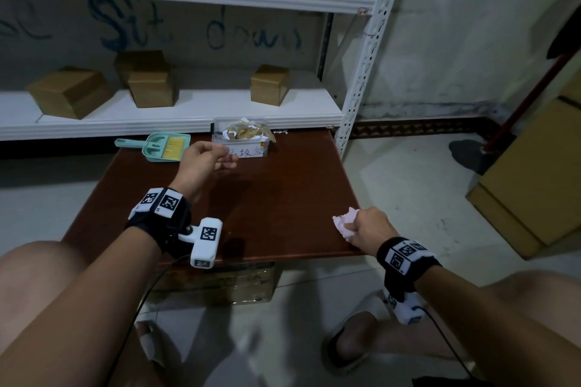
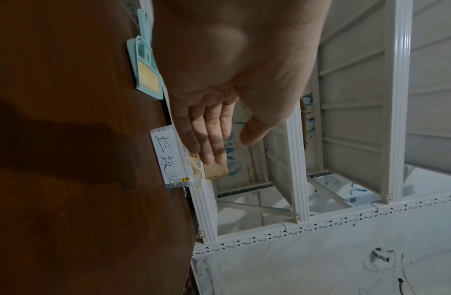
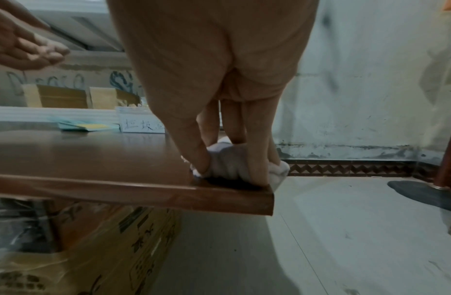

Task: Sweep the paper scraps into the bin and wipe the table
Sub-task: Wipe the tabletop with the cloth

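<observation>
A crumpled cloth is bunched up in the right hand, fingers curled round it and pressed down right at the near right corner of the worktop. The left hand is held out loose and empty above the worktop, fingers relaxed and nearly straight, nothing gripped.

Just past the left hand's fingertips the bin can be seen, a clear tub with a handwritten label, stuffed with scraps. Off to that hand's left, beside the bin, the dustpan is parked with the brush laid in it.

Progress, as a guess: sweeping looks done, since the scraps are in the bin and none are spotted on the dark top, though a pale bit by the bin's right side can't be made out. Wiping seems to be in hand, and how much of the top is wiped can't be told.

View differences: the right wrist view shows the cloth hanging slightly over the worktop's edge, plus a box under the worktop that's barely seen from the head. The left wrist view shows the open palm clearly, which is only seen from behind in the head view.
</observation>
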A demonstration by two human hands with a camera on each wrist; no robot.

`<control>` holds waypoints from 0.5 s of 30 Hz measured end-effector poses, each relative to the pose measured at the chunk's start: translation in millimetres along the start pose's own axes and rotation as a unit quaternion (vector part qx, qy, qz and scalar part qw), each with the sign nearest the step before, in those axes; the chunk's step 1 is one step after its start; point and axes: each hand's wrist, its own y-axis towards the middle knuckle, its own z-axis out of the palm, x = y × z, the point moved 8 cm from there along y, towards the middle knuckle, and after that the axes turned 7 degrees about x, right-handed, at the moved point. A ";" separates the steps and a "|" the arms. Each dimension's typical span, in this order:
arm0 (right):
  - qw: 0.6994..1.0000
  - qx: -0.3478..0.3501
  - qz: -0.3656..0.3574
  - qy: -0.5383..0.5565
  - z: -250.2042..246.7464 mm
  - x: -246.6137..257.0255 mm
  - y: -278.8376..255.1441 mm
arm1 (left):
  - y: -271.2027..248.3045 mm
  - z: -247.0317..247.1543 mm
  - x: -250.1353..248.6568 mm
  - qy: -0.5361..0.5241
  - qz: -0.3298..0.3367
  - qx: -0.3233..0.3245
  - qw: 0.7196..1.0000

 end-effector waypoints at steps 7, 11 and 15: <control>1.000 0.001 -0.005 0.017 8.5 -3.0 -2.1 | -1.0 5.9 -4.2 -0.002 -0.004 0.007 1.000; 0.996 -0.061 -0.038 0.052 11.8 2.6 -1.7 | 2.3 14.2 -9.0 -0.004 0.001 0.022 1.000; 0.988 -0.134 -0.028 0.075 15.9 1.0 2.4 | 10.0 24.5 -10.4 0.012 -0.002 0.033 0.999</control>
